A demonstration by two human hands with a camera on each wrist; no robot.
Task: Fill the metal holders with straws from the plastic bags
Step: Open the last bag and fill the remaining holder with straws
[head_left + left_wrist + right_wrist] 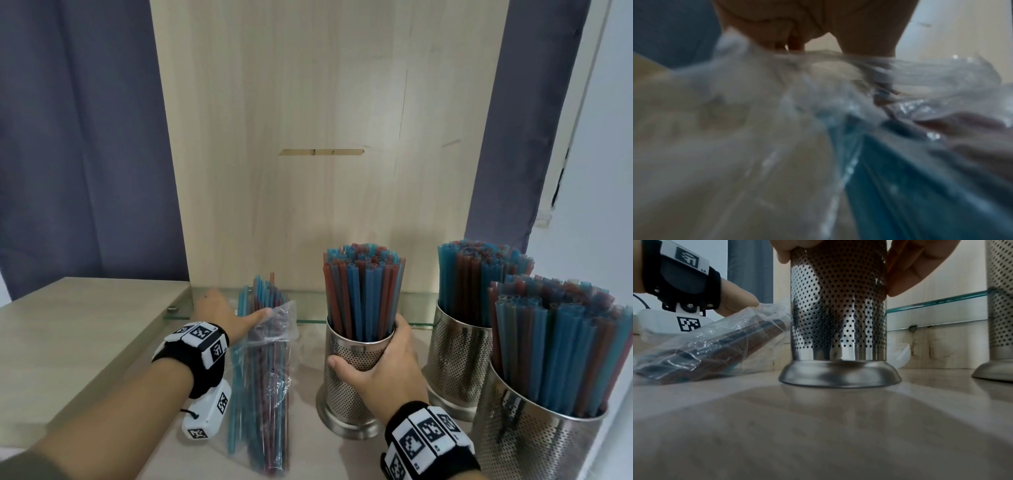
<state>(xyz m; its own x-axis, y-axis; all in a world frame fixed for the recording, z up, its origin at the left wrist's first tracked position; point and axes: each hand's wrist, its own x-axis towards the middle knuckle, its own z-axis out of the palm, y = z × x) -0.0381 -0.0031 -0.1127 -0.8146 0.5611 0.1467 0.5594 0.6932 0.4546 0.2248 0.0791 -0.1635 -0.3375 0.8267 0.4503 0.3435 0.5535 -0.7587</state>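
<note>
A clear plastic bag (pixel 263 377) of blue and red straws lies lengthwise on the wooden counter, its far end raised. My left hand (pixel 239 317) reaches over that far end and grips the bag's crumpled mouth (pixel 838 68) between thumb and fingers; the left wrist view is blurred. To the right stands a perforated metal holder (pixel 346 394) packed with upright straws (pixel 363 291). My right hand (pixel 370 346) is wrapped round its upper wall, thumb on the left, fingers on the right. The right wrist view shows the holder (pixel 838 313) standing flat with the bag (pixel 711 344) beside it.
Two more straw-filled metal holders stand at the right, one behind (pixel 459 363) and one in front (pixel 537 438). A glass shelf (pixel 308 305) runs along the wooden back panel. A raised wooden block (pixel 68 342) borders the left side.
</note>
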